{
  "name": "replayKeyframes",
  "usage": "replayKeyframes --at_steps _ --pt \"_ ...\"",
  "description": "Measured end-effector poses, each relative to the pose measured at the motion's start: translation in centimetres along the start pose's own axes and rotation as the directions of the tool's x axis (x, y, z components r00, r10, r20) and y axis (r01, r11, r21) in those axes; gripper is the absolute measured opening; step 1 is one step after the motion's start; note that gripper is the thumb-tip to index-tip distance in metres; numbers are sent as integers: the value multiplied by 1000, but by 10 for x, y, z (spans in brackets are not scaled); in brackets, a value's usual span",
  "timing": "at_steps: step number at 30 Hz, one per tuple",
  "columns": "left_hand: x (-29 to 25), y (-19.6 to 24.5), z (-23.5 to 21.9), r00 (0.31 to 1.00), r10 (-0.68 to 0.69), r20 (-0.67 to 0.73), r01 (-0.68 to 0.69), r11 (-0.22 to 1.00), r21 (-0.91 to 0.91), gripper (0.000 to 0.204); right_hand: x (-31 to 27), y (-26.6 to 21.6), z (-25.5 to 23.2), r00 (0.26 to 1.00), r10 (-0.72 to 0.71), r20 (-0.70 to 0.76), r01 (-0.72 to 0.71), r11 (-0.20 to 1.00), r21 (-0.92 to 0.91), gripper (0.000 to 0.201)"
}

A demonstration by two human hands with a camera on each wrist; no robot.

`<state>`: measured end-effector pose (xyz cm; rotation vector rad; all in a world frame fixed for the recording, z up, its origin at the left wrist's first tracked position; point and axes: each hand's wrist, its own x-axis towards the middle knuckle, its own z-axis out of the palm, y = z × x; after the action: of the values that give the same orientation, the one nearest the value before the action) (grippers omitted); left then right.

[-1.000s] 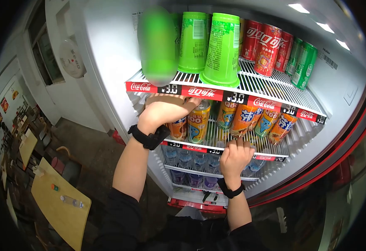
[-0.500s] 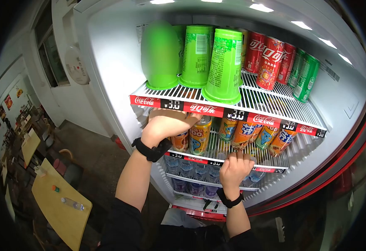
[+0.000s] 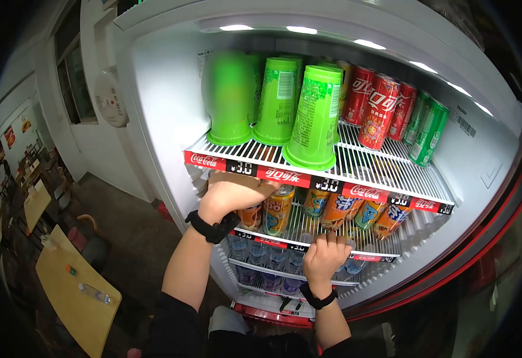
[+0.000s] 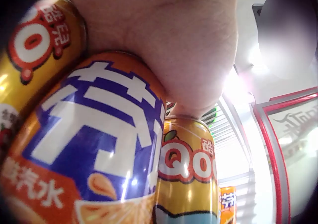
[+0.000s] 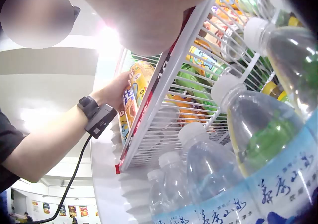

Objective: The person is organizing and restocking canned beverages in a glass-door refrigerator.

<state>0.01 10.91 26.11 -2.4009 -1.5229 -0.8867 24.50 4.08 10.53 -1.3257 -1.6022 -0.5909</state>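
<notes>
Orange cans filled the middle wire shelf [image 3: 309,230], and nearest you your right hand [image 3: 323,258] had its fingers curled over that shelf's front edge, a steadying grip that carried no drink. A little further in, your left hand [image 3: 232,192] reached under the upper shelf [image 3: 356,164] and wrapped its grip round the orange soda can [image 4: 94,149] at the left end of the row, touching the Qoo can [image 3: 277,210] beside it. Beyond, the tall green cups [image 3: 312,116] stood upside down and the red cola cans [image 3: 379,110] upright, labels facing out so they could be read.
</notes>
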Motion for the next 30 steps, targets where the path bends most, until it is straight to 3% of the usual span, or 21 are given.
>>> replayKeyframes --at_steps 3,7,10,12,14,16,18,20,30 --pt "-1 -1 0 997 -37 65 36 999 9 44 -1 0 -1 1000 8 7 -8 1000 0 11" --pt "0 3 -5 997 83 -10 -83 996 -25 44 -2 0 0 999 25 29 -25 1000 -4 12" --pt "0 9 -10 999 33 10 -33 999 -13 46 -3 2 1 999 22 26 -22 1000 1 13" --pt "1 6 -7 988 136 -68 -136 991 7 42 -3 1 0 999 28 35 -29 1000 7 14" --pt "3 11 -12 995 100 -23 -101 993 -58 39 -3 1 -2 999 26 42 -26 1000 8 13" --pt "4 14 -13 978 149 -149 -155 987 -34 37 -1 -1 -4 999 23 43 -24 999 21 13" --pt "1 17 -14 978 122 -167 -133 990 -56 38 1 -3 -3 1000 18 16 -19 999 33 11" --pt "-1 13 -11 996 48 -76 -52 997 -54 38 1 -2 -4 1000 17 15 -17 999 36 10" --pt "-8 21 -16 988 -5 -152 -6 997 -72 39 -6 3 -6 999 -14 51 13 1000 16 9"
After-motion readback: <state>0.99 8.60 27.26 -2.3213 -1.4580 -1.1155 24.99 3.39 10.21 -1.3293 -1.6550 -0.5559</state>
